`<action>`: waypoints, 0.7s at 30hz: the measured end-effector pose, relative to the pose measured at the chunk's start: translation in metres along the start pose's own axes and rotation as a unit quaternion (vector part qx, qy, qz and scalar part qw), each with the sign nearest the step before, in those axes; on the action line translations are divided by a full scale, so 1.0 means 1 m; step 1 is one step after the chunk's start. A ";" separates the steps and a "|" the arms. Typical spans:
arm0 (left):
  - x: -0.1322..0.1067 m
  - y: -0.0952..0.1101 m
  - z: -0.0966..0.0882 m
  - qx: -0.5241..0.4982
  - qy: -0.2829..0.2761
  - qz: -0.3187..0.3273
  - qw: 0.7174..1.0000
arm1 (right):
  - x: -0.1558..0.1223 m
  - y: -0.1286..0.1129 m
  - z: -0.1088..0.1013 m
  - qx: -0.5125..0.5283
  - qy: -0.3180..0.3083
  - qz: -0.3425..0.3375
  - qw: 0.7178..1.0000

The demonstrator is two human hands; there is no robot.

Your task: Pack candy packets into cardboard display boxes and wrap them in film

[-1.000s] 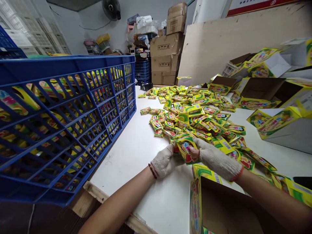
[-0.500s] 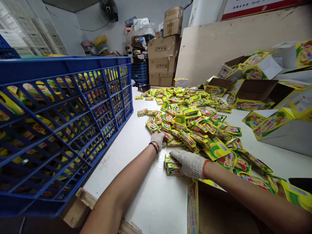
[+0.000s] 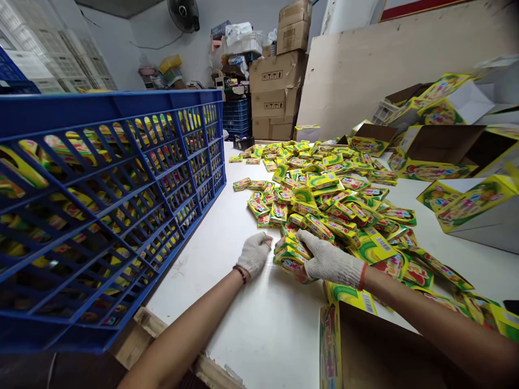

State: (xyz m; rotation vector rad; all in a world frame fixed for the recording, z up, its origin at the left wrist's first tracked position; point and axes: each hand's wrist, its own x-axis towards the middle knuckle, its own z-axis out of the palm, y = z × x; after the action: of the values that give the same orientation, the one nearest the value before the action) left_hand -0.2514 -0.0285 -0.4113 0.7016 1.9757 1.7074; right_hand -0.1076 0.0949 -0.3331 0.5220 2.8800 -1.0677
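In the head view, my right hand (image 3: 334,263), in a white knitted glove, is closed around a short row of small yellow-green printed boxes (image 3: 291,255) just above the white table. My left hand (image 3: 253,255), gloved too and with a beaded bracelet at its wrist, is a little left of that row. Its fingers are curled together, and no box shows in them. Beyond both hands spreads a loose pile of the same small boxes (image 3: 320,202). Below my right forearm stands an open printed carton (image 3: 330,346) with a brown inside.
A large blue plastic crate (image 3: 109,216) full of the small boxes stands along the left. More open printed cartons (image 3: 438,170) crowd the right side of the white table (image 3: 259,324). Stacked brown cardboard boxes (image 3: 275,102) and a wall fan (image 3: 183,15) are at the back.
My left hand has drawn back from the pile toward me, its fingers now curled. The row in my right hand has been tilted and turned, showing more box faces.
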 end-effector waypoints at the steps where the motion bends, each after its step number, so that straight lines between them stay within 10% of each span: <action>1: 0.009 0.002 -0.003 0.033 0.036 0.005 0.999 | -0.001 -0.001 0.002 -0.054 -0.004 -0.004 0.999; 7: 0.059 0.021 0.003 0.205 0.157 -0.005 0.966 | 0.002 -0.010 0.026 -0.250 -0.033 -0.141 0.957; 10: 0.066 0.024 0.005 0.221 0.171 -0.011 0.960 | 0.004 -0.010 0.032 -0.268 -0.027 -0.108 0.957; 17: 0.022 0.003 -0.037 0.166 0.151 0.033 0.974 | 0.001 -0.001 0.029 -0.206 -0.024 -0.090 0.974; 21: -0.016 -0.014 -0.046 0.088 0.157 0.143 0.973 | -0.002 -0.001 0.028 0.044 -0.071 -0.046 0.995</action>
State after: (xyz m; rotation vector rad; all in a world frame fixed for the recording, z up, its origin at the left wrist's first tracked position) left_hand -0.2691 -0.0759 -0.4184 0.8577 2.3606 1.9248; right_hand -0.1091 0.0758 -0.3530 0.3041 2.7672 -1.1972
